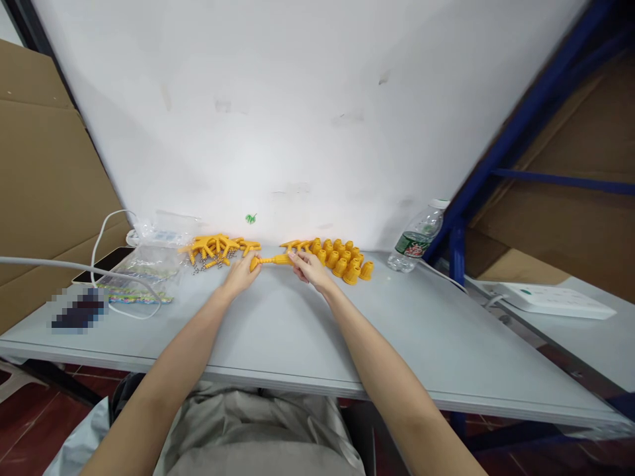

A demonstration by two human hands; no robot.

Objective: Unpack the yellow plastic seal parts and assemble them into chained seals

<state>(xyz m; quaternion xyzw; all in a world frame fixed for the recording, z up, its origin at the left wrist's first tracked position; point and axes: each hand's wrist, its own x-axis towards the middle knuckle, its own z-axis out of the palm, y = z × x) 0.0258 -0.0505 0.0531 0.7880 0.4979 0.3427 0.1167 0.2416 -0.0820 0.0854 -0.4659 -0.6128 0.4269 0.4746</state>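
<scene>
Between my hands, level above the table, is a yellow plastic piece (282, 259) with a ribbed, spiral-looking shaft on its left and a smoother, thicker body on its right. My left hand (241, 272) is closed on the shaft end, and my right hand (308, 268) pinches the thick end. Just behind my left hand is a heap of branching yellow plastic parts (218, 246) with small metal bits hanging from them. Close to my right hand stand several yellow ribbed cups (340, 266), with some pointed yellow pieces (295, 245) lying at their left.
A clear plastic bottle (418, 238) leans against the white board (317, 132) on the right. To the left lie clear plastic bags (149, 264), a phone (104, 264) and a white cable (94, 248). A power strip (555, 299) rests on the right-hand surface.
</scene>
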